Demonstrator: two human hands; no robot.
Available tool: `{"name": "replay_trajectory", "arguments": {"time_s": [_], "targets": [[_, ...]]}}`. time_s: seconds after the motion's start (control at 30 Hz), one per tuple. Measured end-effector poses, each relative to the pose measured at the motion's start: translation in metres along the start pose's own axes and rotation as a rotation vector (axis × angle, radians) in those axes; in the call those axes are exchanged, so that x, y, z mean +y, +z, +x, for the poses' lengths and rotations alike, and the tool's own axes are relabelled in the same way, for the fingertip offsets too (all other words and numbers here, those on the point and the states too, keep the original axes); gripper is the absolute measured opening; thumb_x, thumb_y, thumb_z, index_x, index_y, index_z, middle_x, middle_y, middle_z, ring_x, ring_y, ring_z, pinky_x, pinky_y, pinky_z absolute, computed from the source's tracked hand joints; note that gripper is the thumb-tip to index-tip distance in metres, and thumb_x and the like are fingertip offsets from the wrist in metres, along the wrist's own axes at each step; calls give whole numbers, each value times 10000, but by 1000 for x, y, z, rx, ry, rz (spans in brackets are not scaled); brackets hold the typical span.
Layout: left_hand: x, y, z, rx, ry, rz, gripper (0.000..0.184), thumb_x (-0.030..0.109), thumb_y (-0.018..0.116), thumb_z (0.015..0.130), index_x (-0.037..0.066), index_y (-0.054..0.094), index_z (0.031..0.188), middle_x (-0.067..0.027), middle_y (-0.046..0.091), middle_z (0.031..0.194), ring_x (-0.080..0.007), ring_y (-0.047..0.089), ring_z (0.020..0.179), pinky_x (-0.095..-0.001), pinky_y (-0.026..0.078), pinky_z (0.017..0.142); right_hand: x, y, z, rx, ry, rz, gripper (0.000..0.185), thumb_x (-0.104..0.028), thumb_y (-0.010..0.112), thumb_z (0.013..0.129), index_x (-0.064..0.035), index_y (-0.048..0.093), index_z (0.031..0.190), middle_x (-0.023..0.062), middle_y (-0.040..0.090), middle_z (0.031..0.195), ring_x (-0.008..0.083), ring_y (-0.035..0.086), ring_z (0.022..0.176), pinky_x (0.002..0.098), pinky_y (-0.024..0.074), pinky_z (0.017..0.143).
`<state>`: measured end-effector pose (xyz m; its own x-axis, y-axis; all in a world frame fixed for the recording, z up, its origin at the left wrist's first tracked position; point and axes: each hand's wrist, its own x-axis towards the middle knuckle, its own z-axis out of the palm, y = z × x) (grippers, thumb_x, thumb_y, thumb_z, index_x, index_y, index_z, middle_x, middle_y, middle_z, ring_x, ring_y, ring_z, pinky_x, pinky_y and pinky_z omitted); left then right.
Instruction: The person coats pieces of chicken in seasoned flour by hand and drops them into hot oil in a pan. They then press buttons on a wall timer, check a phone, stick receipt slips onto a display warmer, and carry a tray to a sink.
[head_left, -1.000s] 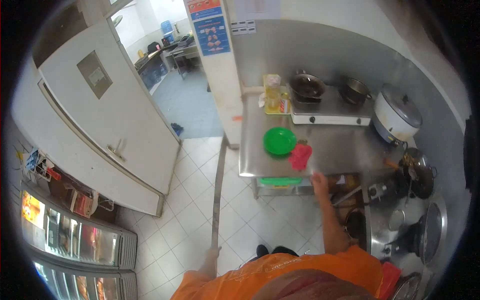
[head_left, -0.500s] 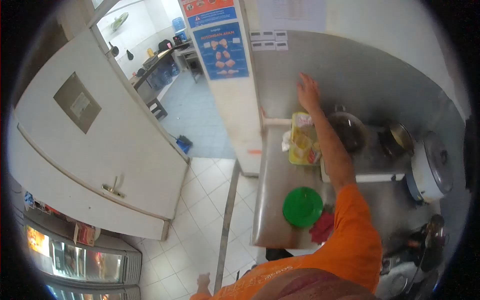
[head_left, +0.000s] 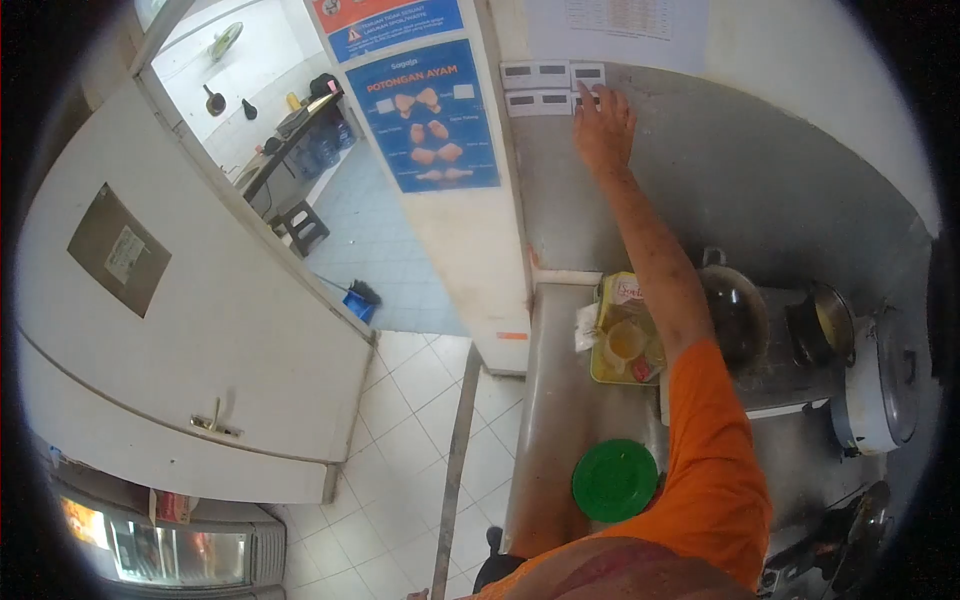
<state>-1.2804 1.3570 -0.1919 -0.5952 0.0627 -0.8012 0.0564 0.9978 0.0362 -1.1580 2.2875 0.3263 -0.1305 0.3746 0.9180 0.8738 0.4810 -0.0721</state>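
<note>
My right hand point(head_left: 604, 128) is raised to the wall, its fingertips at the lower right of a group of white switch plates point(head_left: 540, 88). Its fingers are spread a little, and nothing is seen in them. Below the outstretched arm, a yellow tray point(head_left: 612, 372) with containers and a green plate point(head_left: 615, 480) rest on the steel counter point(head_left: 545, 400). Of my left hand point(head_left: 418, 595) only a small bit shows at the bottom edge; its fingers are cut off by the frame.
A wok point(head_left: 735, 315), a smaller pot point(head_left: 822, 325) and a large lidded cooker point(head_left: 880, 390) stand along the right. A poster point(head_left: 430, 120) covers the pillar. A white door point(head_left: 200, 350) is at left, with a display fridge point(head_left: 185, 555) below it.
My right arm has gone from near the counter's front edge up to the switch plates. The view has moved closer to the wall, and my left hand has nearly left the frame.
</note>
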Motion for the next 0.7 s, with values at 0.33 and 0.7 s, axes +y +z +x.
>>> {"name": "replay_trajectory", "arguments": {"time_s": [0.33,0.7], "targets": [[20,-15,3,-42,-22,51,702,652,492,774,22,661,1033,-225,640,1067,-376,594,1050,-454,472,862,-24,12,3,24,-226,46,440,-209,595,860,-180,515,1292,91,463,1303,289,365,1252,493,290,1012],[34,-21,-15,-41,-84,-39,705,643,514,760,17,657,1052,-222,648,1051,-361,605,1032,-446,477,840,-23,16,0,14,-247,18,429,-236,585,869,-198,521,1292,51,456,1328,284,358,1261,526,278,989]]}}
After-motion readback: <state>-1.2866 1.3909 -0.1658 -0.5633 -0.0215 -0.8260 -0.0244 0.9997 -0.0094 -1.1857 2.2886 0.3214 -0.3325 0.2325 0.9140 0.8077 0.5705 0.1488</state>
